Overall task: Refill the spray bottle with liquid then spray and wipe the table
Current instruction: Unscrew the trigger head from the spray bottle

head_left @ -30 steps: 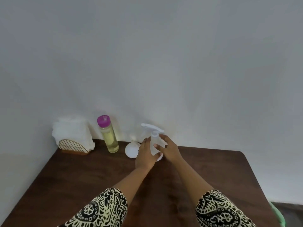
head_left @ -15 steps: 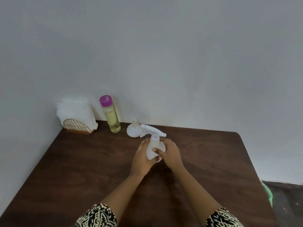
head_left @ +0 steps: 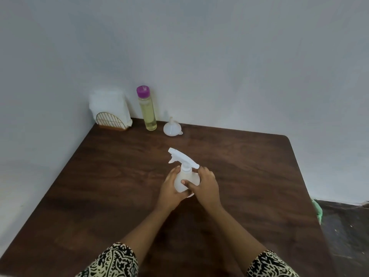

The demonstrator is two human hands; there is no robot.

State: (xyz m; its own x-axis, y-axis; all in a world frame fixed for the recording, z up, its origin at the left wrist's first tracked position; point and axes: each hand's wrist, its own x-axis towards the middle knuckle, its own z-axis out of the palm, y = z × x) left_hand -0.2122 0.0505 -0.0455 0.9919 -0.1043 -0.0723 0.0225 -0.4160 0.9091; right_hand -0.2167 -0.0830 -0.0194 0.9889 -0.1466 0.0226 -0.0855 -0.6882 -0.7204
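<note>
Between both hands, the spray bottle stands upright on the desk.

Left hand curls its fingers around the bottle's left flank, while the right hand wraps the other side, thumb pressed across the front; both grips are closed on the body just under the white trigger head. Holding it low likely steadies the bottle so the head can be unscrewed for refilling. Well beyond the fingers, against the wall, wait the purple-capped bottle of yellowish liquid and, just right of it, an upturned white funnel, within reach. Farther left stands a napkin holder, presumably for wiping afterwards.
</note>
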